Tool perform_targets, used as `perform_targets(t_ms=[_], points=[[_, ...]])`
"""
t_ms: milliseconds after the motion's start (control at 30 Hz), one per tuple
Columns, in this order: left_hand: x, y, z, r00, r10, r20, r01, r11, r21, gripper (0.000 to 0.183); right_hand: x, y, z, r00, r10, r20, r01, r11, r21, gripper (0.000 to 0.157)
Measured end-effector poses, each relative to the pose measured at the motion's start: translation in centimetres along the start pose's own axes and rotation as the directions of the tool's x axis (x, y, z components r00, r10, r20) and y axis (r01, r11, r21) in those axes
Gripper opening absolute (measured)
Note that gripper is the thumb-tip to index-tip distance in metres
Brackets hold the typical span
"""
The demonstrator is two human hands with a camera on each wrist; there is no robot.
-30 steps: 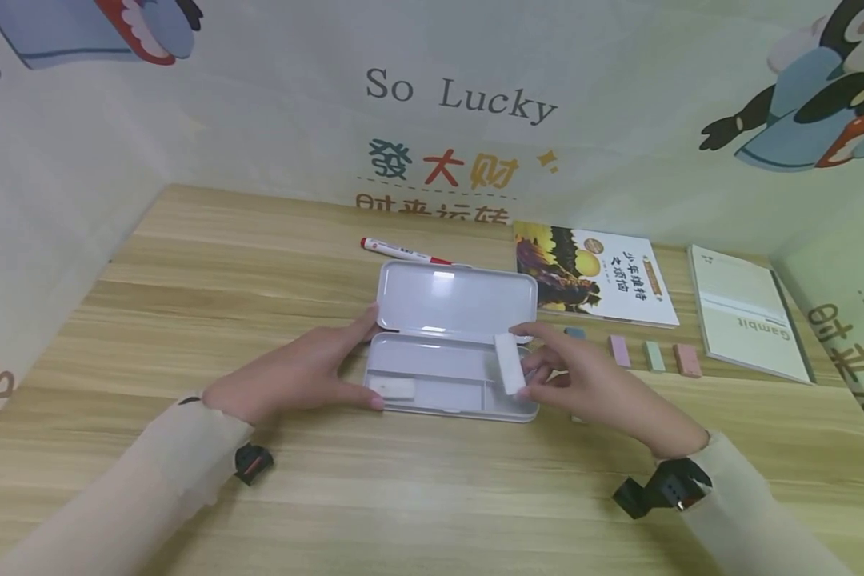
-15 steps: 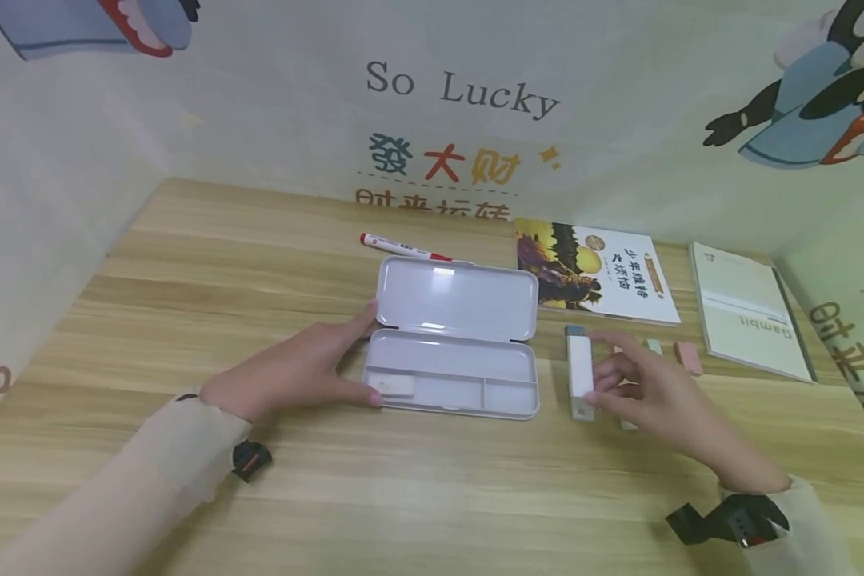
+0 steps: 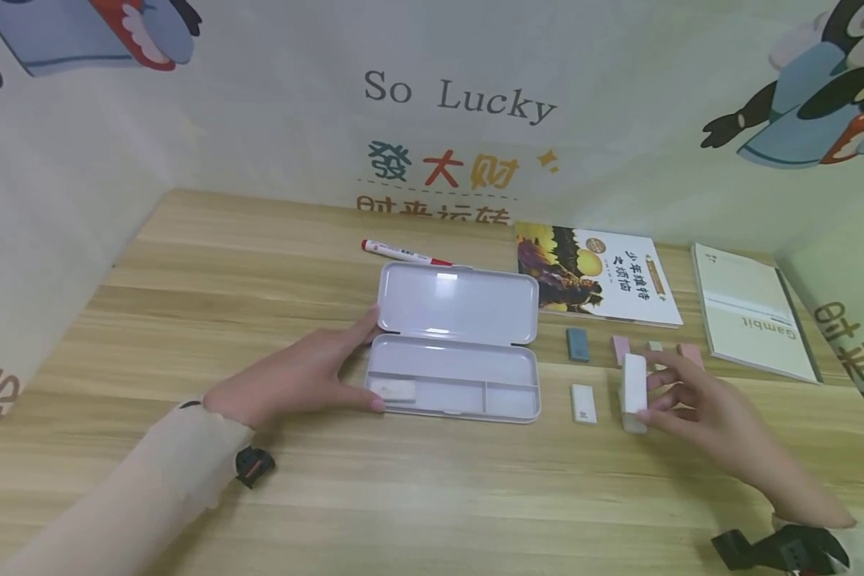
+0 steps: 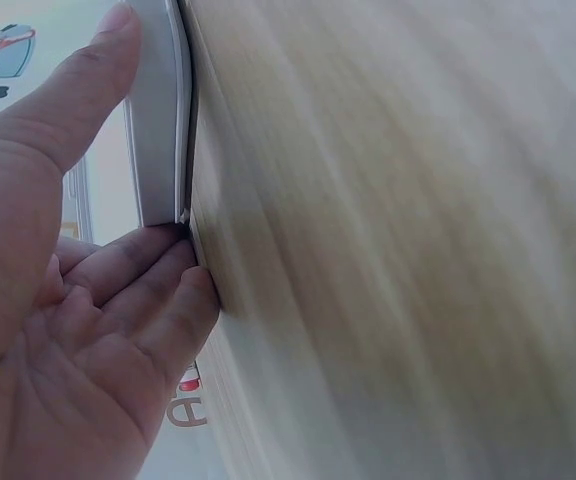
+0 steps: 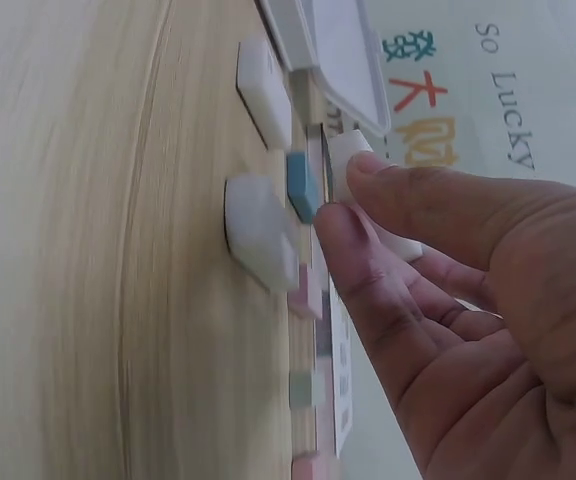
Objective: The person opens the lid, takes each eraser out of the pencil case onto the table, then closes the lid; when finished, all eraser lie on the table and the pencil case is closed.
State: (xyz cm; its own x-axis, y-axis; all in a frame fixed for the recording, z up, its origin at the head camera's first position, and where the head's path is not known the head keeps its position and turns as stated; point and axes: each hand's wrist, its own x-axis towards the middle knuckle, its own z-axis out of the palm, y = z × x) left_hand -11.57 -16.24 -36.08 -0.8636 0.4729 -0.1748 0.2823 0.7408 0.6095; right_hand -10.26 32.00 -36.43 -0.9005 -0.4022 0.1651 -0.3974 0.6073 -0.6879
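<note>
In the head view, a white pencil case lies open mid-table, its lid folded back. My left hand holds its left end, thumb at the front corner and fingers towards the hinge. A white eraser lies in the front left compartment. Further right, my right hand pinches a long white eraser between thumb and fingers. Below it sits another white eraser, seen in the right wrist view. Between the case and my right hand lies one more white eraser.
Behind the right hand stand a blue eraser, a purple one, a green one and a pink one. Two books, one illustrated and one pale, lie further back. A red-and-white marker rests behind the lid.
My right hand has carried the long white eraser rightwards, from over the case, past the blue eraser, to above a white eraser on the table. The left hand stays on the case.
</note>
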Motion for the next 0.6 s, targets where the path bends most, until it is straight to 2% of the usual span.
perform_targets(t_ms=[300,500,600], points=[[-0.2,-0.1,0.0,1.000,0.001,-0.006,-0.001,1.000,-0.003,0.122,-1.8,2.7,-1.8,1.000,0.009,0.021,-0.010,0.999,0.046,0.073],[0.0,-0.2,0.0,1.000,-0.002,-0.005,0.002,1.000,0.002,0.123,-2.8,3.3,-2.8,0.988,0.120,0.094,-0.113,0.991,-0.078,0.070],[0.0,-0.2,0.0,1.000,-0.007,-0.001,0.007,1.000,0.002,0.125,-3.0,3.4,-2.9,0.983,0.141,0.113,-0.130,0.986,-0.102,0.073]])
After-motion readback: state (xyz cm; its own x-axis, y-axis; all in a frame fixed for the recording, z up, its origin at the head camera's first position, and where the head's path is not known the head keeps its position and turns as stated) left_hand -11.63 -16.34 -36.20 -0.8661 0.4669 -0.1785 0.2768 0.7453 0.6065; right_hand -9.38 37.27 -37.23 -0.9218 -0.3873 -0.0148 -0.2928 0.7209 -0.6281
